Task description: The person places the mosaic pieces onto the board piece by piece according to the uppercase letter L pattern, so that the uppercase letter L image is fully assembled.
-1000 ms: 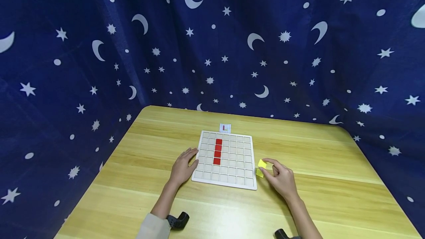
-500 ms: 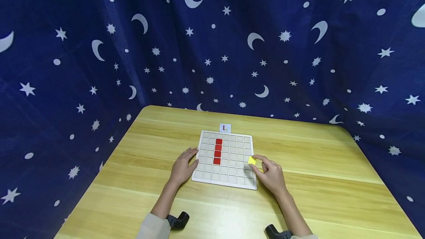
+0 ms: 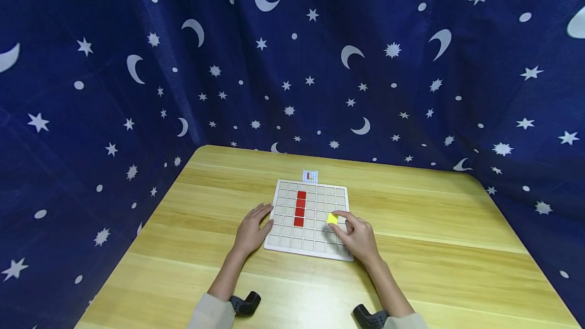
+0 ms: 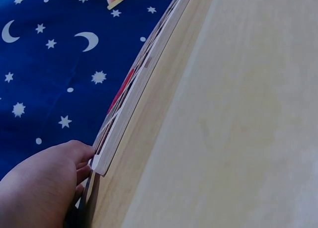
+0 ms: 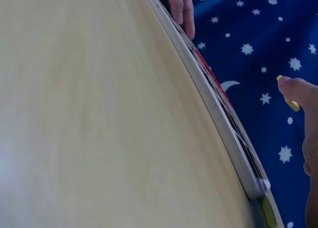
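A white grid board point(image 3: 307, 254) lies on the table, with several red tiles point(image 3: 299, 211) in one column left of its middle. My left hand point(image 3: 250, 231) rests on the table at the board's left edge, fingers extended and fingertips at its rim. Between thumb and forefinger my right hand point(image 3: 360, 238) pinches a yellow square tile point(image 3: 332, 219) above the right part of the board. In the right wrist view this yellow tile point(image 5: 292, 104) shows nearly edge-on, raised over the board. Another yellow piece point(image 5: 269, 213) sits by the board's near right corner; my right hand hides it in the head view.
A small printed card point(image 3: 310, 176) with a grid pattern lies just behind the board. Wooden table point(image 3: 439, 227) stretches to both sides. A dark blue curtain point(image 3: 292, 65) with moons and stars hangs behind and at the left.
My right hand has lifted the yellow tile from beside the board's right edge and carried it left, over the grid. My left hand has stayed in place.
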`<state>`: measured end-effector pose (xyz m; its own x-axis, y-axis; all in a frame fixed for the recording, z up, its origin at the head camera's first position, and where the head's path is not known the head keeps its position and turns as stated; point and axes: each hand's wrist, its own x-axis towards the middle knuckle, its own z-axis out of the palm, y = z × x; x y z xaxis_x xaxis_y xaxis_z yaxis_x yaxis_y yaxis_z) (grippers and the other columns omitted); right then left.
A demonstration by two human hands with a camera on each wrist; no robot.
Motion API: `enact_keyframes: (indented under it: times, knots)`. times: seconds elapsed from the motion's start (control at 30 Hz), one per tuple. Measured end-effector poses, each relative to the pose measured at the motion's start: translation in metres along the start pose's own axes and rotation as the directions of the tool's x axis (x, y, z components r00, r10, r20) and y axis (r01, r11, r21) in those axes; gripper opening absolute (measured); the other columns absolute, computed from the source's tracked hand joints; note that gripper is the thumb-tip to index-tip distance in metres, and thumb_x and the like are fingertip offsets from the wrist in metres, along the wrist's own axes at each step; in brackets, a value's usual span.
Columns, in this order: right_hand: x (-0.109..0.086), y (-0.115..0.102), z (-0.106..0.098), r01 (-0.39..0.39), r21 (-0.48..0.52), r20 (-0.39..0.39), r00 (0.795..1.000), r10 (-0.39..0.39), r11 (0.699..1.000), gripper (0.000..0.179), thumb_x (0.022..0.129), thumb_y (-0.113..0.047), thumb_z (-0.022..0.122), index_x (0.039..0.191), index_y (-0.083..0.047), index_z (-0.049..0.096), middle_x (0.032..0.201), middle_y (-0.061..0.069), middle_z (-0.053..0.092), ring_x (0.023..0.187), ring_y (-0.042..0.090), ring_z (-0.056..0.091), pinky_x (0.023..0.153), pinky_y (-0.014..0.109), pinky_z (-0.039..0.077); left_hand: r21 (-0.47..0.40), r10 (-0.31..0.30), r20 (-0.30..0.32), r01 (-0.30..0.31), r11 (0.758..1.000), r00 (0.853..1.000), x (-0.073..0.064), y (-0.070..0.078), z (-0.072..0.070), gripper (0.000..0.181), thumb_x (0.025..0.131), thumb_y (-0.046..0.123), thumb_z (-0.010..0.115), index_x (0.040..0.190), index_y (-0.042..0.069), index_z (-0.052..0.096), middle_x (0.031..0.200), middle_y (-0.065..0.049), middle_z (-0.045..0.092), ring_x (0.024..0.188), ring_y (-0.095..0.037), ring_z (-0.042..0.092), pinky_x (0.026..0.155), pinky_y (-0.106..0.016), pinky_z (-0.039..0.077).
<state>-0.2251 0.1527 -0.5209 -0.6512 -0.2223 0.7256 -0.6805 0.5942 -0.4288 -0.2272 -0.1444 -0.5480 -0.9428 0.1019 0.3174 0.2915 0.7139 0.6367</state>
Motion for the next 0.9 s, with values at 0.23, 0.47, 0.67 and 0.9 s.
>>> enact_keyframes:
  times: [0.23, 0.47, 0.67, 0.9]
  knots:
    - [0.0, -0.001, 0.01, -0.029, 0.007, 0.031, 0.999, 0.029, 1.0, 0.03, 0.072, -0.02, 0.078, 0.099, -0.015, 0.068, 0.05, -0.016, 0.025, 0.047, -0.002, 0.021, 0.04, 0.015, 0.021, 0.004, -0.001, 0.004, 0.001, 1.0, 1.0, 0.0, 0.001, 0.0, 0.039, 0.088, 0.021, 0.06, 0.124, 0.007, 0.058, 0.131, -0.006, 0.053, 0.128, -0.024, 0.04, 0.11, -0.039, 0.026]
    - [0.003, -0.005, 0.017, -0.036, 0.012, 0.039, 0.999, 0.036, 0.999, 0.03, 0.071, -0.017, 0.079, 0.1, -0.015, 0.068, 0.051, -0.017, 0.026, 0.047, -0.002, 0.022, 0.041, 0.016, 0.022, 0.007, -0.005, 0.008, 0.005, 1.0, 1.0, 0.0, 0.001, 0.0, 0.039, 0.089, 0.022, 0.06, 0.125, 0.007, 0.058, 0.131, -0.006, 0.053, 0.128, -0.024, 0.039, 0.11, -0.038, 0.026]
    - [0.006, -0.009, 0.023, -0.019, 0.018, 0.034, 0.999, 0.018, 1.0, 0.033, 0.067, -0.013, 0.081, 0.098, -0.013, 0.068, 0.052, -0.019, 0.024, 0.047, -0.003, 0.021, 0.041, 0.015, 0.022, 0.006, -0.009, 0.014, 0.009, 1.0, 1.0, 0.001, 0.001, 0.0, 0.039, 0.089, 0.022, 0.06, 0.125, 0.008, 0.058, 0.131, -0.005, 0.053, 0.128, -0.023, 0.039, 0.11, -0.038, 0.025]
    - [0.009, -0.01, 0.032, -0.039, 0.027, 0.065, 0.997, 0.038, 0.999, 0.032, 0.067, -0.014, 0.082, 0.096, -0.014, 0.069, 0.052, -0.02, 0.023, 0.047, -0.003, 0.021, 0.041, 0.016, 0.024, 0.009, -0.006, 0.01, 0.006, 1.0, 1.0, 0.0, 0.001, -0.001, 0.039, 0.089, 0.021, 0.06, 0.124, 0.006, 0.058, 0.131, -0.007, 0.053, 0.128, -0.024, 0.039, 0.11, -0.039, 0.026]
